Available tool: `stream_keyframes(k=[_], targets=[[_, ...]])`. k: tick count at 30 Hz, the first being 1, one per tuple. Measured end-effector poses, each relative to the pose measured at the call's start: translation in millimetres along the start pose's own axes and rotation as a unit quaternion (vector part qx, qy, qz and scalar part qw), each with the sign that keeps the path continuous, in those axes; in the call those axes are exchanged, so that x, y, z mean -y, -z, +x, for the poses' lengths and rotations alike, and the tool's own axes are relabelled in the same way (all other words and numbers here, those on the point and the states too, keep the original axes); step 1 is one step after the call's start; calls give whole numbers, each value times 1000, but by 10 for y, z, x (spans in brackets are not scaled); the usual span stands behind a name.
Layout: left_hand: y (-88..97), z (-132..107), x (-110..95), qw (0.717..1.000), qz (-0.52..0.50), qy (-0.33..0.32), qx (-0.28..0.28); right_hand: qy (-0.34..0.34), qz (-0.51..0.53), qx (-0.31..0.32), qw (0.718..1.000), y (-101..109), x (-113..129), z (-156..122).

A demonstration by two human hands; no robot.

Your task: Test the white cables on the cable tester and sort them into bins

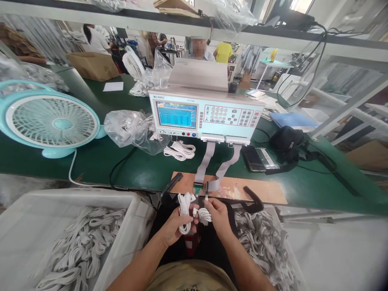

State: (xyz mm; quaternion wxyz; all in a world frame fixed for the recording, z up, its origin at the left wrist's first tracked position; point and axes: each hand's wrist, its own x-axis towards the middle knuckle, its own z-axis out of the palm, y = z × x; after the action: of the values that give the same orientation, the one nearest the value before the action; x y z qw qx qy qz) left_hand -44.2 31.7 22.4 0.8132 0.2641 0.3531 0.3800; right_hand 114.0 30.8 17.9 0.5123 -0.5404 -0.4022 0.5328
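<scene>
My left hand [175, 224] is closed around a coiled white cable [184, 210], held upright just below the table's front edge. My right hand [218, 216] is closed on another small white cable bundle [205, 216], fingers pinched near its plug end. Both hands sit close together over my lap, right below a small connector fixture [200, 188] on a brown board [230, 190]. Two grey ribbon cables [206, 161] run from that fixture up to a pale cable tester [206, 115] with a blue screen and a red keypad.
White bins of coiled white cables stand at my left [75, 242] and right [263, 242]. On the green table [136, 165] are a turquoise fan [51, 121], a plastic bag of cables [133, 129], a loose cable bundle [179, 150], a phone [253, 158] and a black pouch [286, 141]. People work behind.
</scene>
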Motion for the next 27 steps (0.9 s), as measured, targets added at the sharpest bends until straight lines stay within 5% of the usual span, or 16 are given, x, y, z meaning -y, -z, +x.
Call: stream_keyframes(k=[7,13,27], targets=[[-25,84,117,969,144,-107,-171,-45,82,-23,995,-38,-18,27],[-7,216,77,944,230,-131,-195,-98,171,-34,980,-54,-62,76],[-195,380,211,948,54,-136,-284,-94,175,-16,980,-33,-33,71]])
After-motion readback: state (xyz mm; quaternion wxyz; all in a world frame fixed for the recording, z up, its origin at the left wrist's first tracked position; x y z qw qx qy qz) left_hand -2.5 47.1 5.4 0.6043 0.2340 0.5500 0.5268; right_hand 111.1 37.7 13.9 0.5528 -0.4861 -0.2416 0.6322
